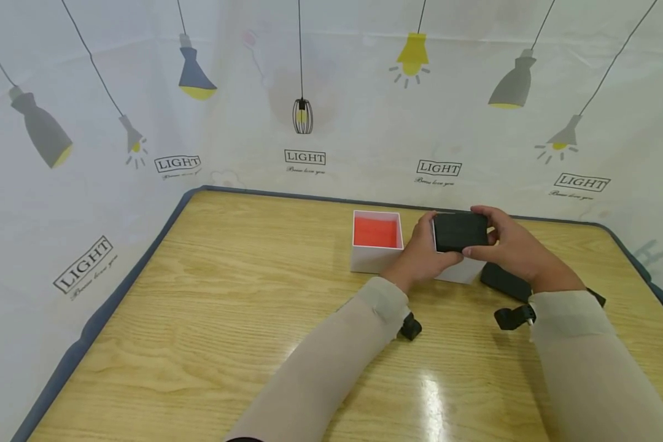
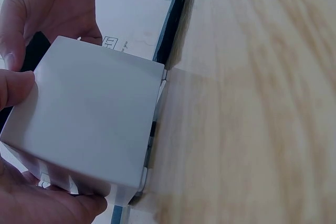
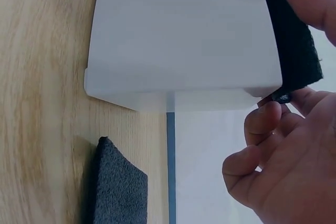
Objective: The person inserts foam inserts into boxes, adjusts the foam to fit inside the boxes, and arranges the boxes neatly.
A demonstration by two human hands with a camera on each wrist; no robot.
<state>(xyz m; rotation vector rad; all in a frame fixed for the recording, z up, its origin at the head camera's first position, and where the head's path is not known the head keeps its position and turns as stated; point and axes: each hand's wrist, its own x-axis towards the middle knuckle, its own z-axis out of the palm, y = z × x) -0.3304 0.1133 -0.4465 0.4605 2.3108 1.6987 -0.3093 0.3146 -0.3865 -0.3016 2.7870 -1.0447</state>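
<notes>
The black foam block [image 1: 461, 232] stands in the top of a plain white box [image 1: 457, 271], jutting above the rim, and the right hand [image 1: 511, 247] has it in a narrow grip, thumb on the near edge and fingers toward the far side. The left hand [image 1: 423, 256] grips the box itself, thumb on its front and fingers round its left wall. The block's rough, fuzzy surface suggests it is light, soft and hardly slippery; it would likely squash or tear at a corner, so a broad pinch across opposite edges suits it. The box looks like stiff, smooth card, light enough to slide, best steadied by its walls. On the tabletop [image 1: 199, 344], a red-lined white box [image 1: 377, 260] stands to the left and a dark foam piece [image 1: 504, 283] lies to the right.
</notes>
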